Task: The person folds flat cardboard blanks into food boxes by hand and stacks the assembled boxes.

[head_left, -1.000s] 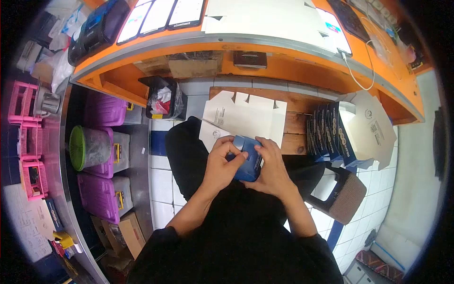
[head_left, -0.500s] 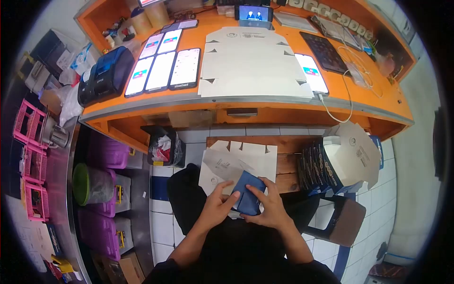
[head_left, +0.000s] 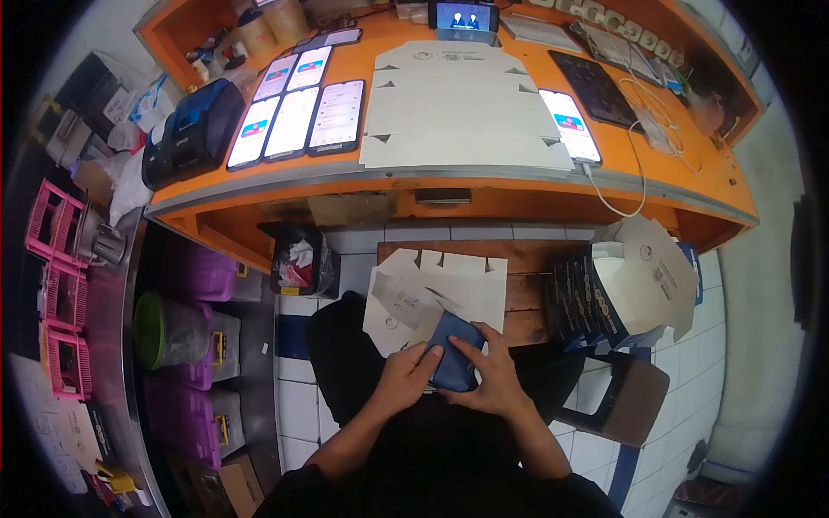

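Note:
Over my lap, both hands grip a flat cardboard box blank point(head_left: 473, 285), white inside, with cut slots along its far edge. Its near part is folded up and shows a dark blue outer panel point(head_left: 455, 341). My left hand point(head_left: 406, 375) is closed on the left edge of this panel, thumb on the blue face. Opposite it, my right hand point(head_left: 492, 373) holds the right side, with fingers bent over the blue face and the thumb below. A white flap stands raised beyond the left fingers. The underside of the blank is hidden.
A stack of flat white blanks point(head_left: 462, 112) lies on the orange desk point(head_left: 691, 186) among several lit phones point(head_left: 337, 116). Nested part-folded boxes point(head_left: 639, 285) stand right on the wooden bench point(head_left: 524, 298). A brown stool point(head_left: 636, 401) and a bin point(head_left: 289, 285) flank my legs.
My left hand's fingers have closed in around the left edge of the blue panel. A white flap now shows above them. My right hand stays nearly in place.

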The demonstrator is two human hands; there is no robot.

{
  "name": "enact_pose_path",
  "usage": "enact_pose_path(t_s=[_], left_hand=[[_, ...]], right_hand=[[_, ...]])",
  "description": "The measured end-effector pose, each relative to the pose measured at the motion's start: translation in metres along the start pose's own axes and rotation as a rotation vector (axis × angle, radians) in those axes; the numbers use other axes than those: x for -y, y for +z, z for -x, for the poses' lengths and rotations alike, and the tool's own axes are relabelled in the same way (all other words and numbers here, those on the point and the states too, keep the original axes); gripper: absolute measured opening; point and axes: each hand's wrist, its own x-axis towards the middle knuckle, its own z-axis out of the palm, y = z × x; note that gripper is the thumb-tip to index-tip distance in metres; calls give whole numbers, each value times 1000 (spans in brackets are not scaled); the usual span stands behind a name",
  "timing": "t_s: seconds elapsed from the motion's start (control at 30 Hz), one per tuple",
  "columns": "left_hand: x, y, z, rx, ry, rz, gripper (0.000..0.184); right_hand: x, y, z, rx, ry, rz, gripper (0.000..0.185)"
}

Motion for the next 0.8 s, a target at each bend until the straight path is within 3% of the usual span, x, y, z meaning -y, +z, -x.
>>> enact_pose_path(t_s=[0.03, 0.1, 0.17, 0.23, 0.27, 0.33, 0.37, 0.47, 0.63, 0.7, 0.8], left_hand=[[0, -3, -1, -1, -2, 2, 36], [-2, -18, -3, 14, 184, 116, 38], [18, -38, -9, 30, 188, 107, 44], [38, -53, -10, -36, 269, 29, 49], [44, -48, -9, -32, 235, 36, 49], [45, -32, -16, -316, 366, 107, 55], [51, -26, -15, -324, 359, 107, 55], [58, -8, -16, -572, 216, 247, 63], [57, -7, -23, -682, 177, 237, 67], [65, -11, -26, -580, 50, 239, 66], [67, -5, -39, -590, 60, 183, 59]], right_hand=[[-4, -1, 1, -26, 24, -65, 93], [-17, -1, 5, -49, 55, -131, 92], [-42, 4, 12, -155, 389, -902, 82], [-60, 3, 16, -232, 527, -1179, 72], [-59, 4, 17, -250, 571, -1226, 68], [-60, 11, 19, -216, 607, -1290, 68], [-61, 13, 17, -197, 614, -1348, 68], [-58, 20, 19, -176, 664, -1381, 66], [-58, 32, 23, -189, 772, -1402, 63], [-53, 27, 21, -179, 771, -1394, 62], [-66, 36, 25, -183, 846, -1312, 64]])
